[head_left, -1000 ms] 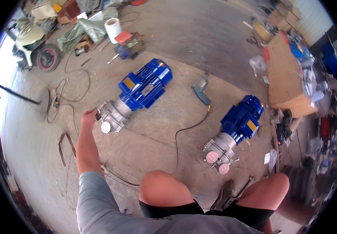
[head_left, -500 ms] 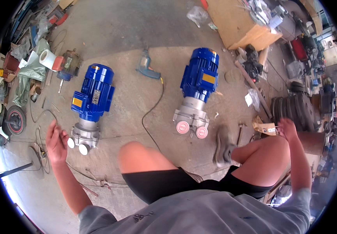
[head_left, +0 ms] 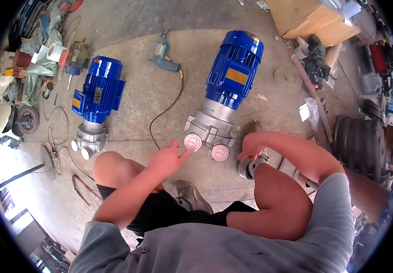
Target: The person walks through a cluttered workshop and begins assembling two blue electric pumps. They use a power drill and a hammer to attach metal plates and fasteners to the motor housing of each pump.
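Note:
In front of me lies a blue electric motor (head_left: 237, 68) joined to a silver metal pump head (head_left: 211, 120), with two round pale caps (head_left: 192, 142) marked in red at its near end. Just left of the left cap is my left hand (head_left: 167, 158), thumb and index finger apart, holding nothing that shows. My right hand (head_left: 253, 146) hangs beside the pump head's right side above my shoe, fingers bent downward but apart, apparently without anything in them. Farther left lies a second, similar blue motor pump (head_left: 98, 95) with white caps.
Between the two motors lies a teal power drill (head_left: 163, 54), its cable (head_left: 169, 109) curving toward me. Plastic sheeting, an old motor (head_left: 79, 54) and a wheel (head_left: 27, 119) clutter the left. A wooden box (head_left: 310, 20), a bar (head_left: 312, 98) and dark ribbed parts (head_left: 358, 145) stand right.
Both hands have come inward from the far sides to the right-hand motor pump. My view has shifted right and closer to it, and my legs have moved. Both pumps appear unmoved on the floor.

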`<state>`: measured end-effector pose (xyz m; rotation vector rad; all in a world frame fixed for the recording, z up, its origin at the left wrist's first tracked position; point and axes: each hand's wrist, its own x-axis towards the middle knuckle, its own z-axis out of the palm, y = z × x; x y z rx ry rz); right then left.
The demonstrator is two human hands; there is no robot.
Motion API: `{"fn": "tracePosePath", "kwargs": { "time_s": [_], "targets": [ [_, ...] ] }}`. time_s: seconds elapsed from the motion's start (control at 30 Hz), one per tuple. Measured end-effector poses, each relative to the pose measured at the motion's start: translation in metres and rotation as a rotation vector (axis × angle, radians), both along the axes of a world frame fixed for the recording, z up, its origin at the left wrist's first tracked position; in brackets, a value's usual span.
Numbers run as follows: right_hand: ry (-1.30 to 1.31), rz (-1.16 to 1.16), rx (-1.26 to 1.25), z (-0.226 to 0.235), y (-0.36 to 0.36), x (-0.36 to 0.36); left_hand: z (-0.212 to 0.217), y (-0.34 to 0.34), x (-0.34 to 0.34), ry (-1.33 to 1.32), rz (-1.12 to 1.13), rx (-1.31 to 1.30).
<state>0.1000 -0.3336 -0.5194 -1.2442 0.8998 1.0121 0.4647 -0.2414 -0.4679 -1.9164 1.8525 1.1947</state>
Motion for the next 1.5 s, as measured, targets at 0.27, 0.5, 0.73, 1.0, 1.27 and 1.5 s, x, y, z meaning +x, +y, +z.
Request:
{"fn": "tracePosePath", "kwargs": {
  "time_s": [0.27, 0.5, 0.73, 1.0, 1.27, 1.5],
  "targets": [
    [-0.261, -0.538, 0.181, -0.03, 0.067, 0.019, -0.02, -0.014, -0.028, 0.574, 0.929, 0.826],
    [-0.328, -0.467, 0.098, -0.04, 0.068, 0.029, -0.032, -0.017, -0.032, 0.802, 1.277, 0.968],
    [-0.284, -0.472, -0.053, -0.02, 0.076, 0.046, -0.03, -0.006, -0.026, 0.969, 1.392, 0.806],
    [-0.405, -0.555, 0.179, -0.042, 0.056, 0.131, -0.016, -0.048, 0.034, 0.995, 1.344, 0.627],
    [-0.543, -0.097, -0.465, -0.013, -0.008, 0.096, -0.017, -0.043, 0.053, 0.975, 1.385, 0.575],
    [-0.368, 0.135, -1.02, 0.023, -0.047, 0.087, 0.022, -0.039, 0.024, 0.778, 1.239, 0.517]
  ]
}}
